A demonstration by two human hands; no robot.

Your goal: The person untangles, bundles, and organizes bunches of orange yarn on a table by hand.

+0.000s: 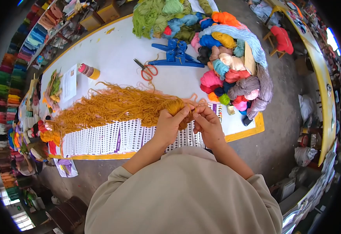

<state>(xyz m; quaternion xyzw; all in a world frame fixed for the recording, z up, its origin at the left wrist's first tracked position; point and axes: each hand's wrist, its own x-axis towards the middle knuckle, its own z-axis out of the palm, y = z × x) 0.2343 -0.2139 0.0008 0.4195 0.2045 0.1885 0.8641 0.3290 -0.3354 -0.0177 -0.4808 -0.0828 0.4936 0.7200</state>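
My left hand [169,125] is closed around a ball of mustard-yellow yarn [172,105] near the table's front edge. Close beside it, my right hand [208,125] has its fingertips pinched together at the ball's right side, apparently on a strand of the same yarn. A long, loose heap of mustard yarn [112,103] stretches left from the ball across the table. Under the heap and my hands lie white cards with rows of dark holes [112,136]. Some pale peach yarn [195,99] shows behind my fingers.
Scissors with red handles [149,72] lie beyond the yarn, by a blue plastic stand [176,56]. Balls and skeins in many colours [227,66] are piled at the right. A thread cone [88,71] and a printed sheet [69,84] lie on the white table [112,50].
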